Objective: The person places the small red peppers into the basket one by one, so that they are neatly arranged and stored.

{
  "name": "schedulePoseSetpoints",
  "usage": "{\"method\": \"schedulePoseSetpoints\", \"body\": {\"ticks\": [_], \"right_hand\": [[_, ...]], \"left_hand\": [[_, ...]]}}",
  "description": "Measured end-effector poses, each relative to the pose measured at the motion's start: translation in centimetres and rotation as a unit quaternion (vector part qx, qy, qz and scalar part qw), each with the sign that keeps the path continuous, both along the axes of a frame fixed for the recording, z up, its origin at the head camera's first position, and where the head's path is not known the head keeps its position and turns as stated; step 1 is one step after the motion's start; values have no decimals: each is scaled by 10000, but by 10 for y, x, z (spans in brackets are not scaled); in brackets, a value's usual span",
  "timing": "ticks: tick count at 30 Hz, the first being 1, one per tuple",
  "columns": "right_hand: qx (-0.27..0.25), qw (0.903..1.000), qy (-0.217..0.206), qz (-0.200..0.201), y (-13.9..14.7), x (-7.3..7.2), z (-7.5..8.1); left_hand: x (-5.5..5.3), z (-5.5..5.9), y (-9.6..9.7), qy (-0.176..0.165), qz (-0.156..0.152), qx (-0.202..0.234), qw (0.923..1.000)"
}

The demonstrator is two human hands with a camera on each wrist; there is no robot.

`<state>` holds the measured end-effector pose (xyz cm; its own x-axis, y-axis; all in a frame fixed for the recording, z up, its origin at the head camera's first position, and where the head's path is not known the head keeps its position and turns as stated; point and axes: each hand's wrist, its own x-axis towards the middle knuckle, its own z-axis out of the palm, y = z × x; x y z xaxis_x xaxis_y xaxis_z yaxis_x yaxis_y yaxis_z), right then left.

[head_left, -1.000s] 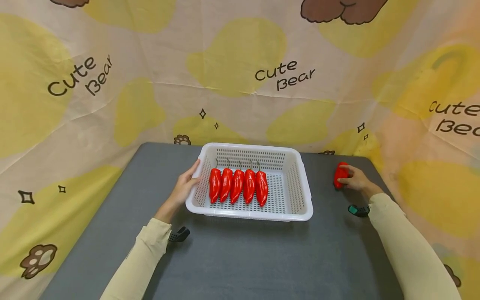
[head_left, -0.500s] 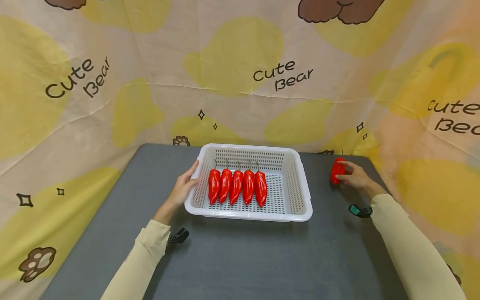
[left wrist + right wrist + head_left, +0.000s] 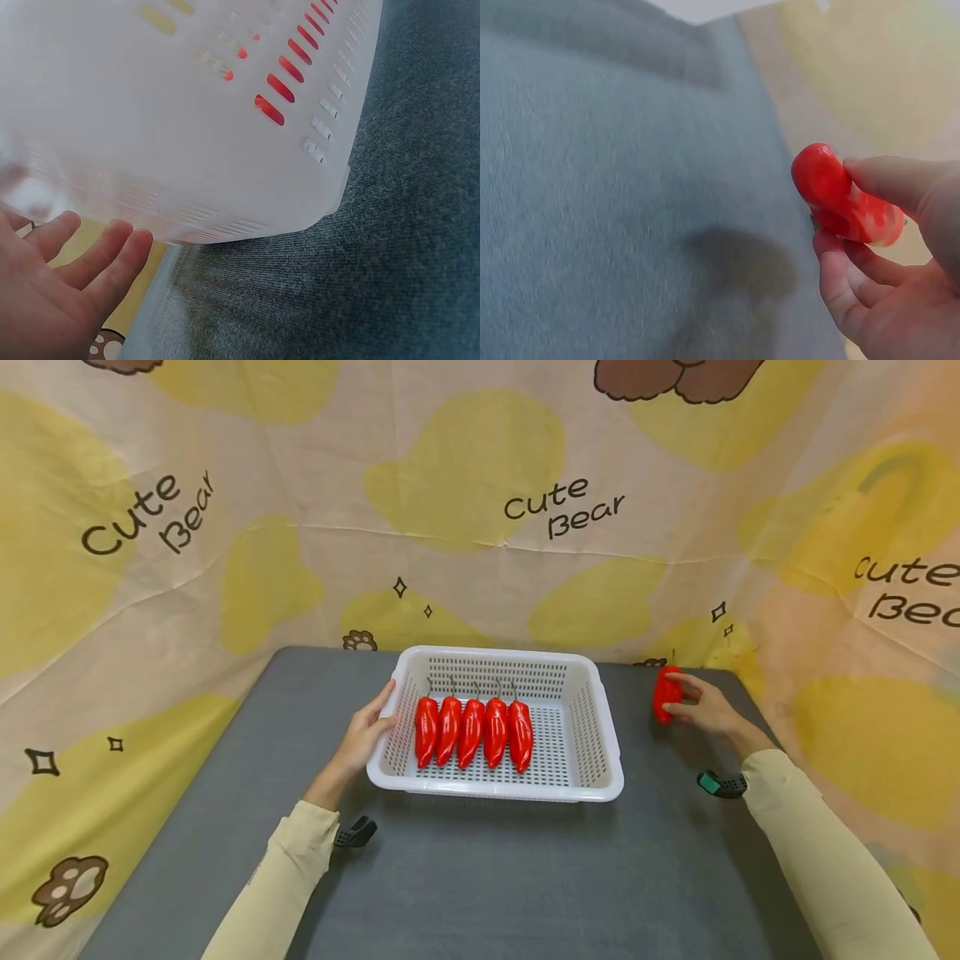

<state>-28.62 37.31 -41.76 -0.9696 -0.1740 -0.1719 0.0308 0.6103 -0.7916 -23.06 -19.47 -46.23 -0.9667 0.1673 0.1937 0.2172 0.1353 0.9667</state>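
A white perforated plastic basket is at the middle of the dark table. Several glossy red peppers lie in a row in its left half, stems toward the back wall. My left hand grips the basket's left end, thumb over the rim; in the left wrist view its fingertips are at the outer wall. At the right, my right hand pinches another red pepper between thumb and fingers, stem up and away. In the right wrist view this pepper is raised over the table, its shadow apart.
Behind the grey table hangs a printed cloth that also runs along both sides. A black strap device sits at each wrist, the right one with a green patch.
My right hand has picked up the pepper and carried it slightly left and toward the back. The left hand has stayed on the basket; the head view has shifted a little.
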Motion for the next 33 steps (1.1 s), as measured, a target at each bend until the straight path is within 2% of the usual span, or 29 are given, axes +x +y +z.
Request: {"method": "schedulePoseSetpoints", "body": {"ticks": [10, 17, 26, 33], "right_hand": [[-202, 9994, 202, 206, -17, 4, 7], [-317, 9985, 295, 342, -23, 4, 11], [-270, 9979, 389, 445, -36, 12, 23], [-631, 9957, 427, 520, -45, 18, 25]], "left_hand": [[1, 0, 0, -99, -43, 50, 9999], [1, 1, -1, -25, -7, -32, 10000], [1, 1, -1, -19, 31, -49, 10000], [0, 1, -1, -41, 0, -30, 10000]]}}
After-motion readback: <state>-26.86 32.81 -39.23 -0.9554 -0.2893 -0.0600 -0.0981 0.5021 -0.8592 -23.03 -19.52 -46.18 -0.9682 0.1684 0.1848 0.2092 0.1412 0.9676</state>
